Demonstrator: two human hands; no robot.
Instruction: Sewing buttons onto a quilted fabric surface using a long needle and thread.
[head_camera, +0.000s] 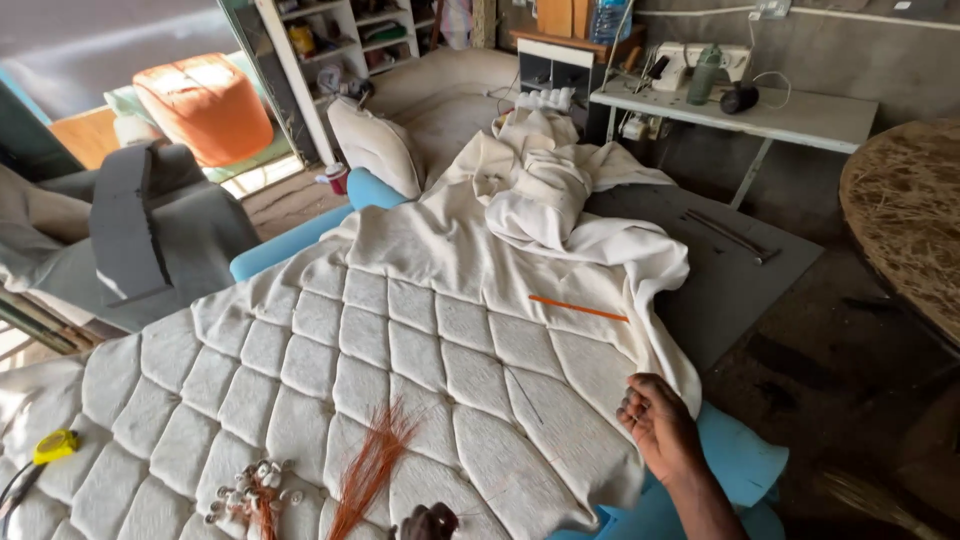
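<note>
Right hand (660, 425) open, resting on quilted cream fabric (400, 370); left hand (430, 522) barely visible, grip unclear

The right hand (660, 425) rests palm-up on the edge of a quilted white panel (400, 370); the left hand (430, 522) touches orange cords (372, 468) beside white buttons (245, 490).

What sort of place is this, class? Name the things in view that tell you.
Most likely an upholstery workshop. A cream diamond-tufted quilted panel lies over blue foam, with covered buttons and orange threads on it. A sewing machine stands on a white table at the back.
</note>
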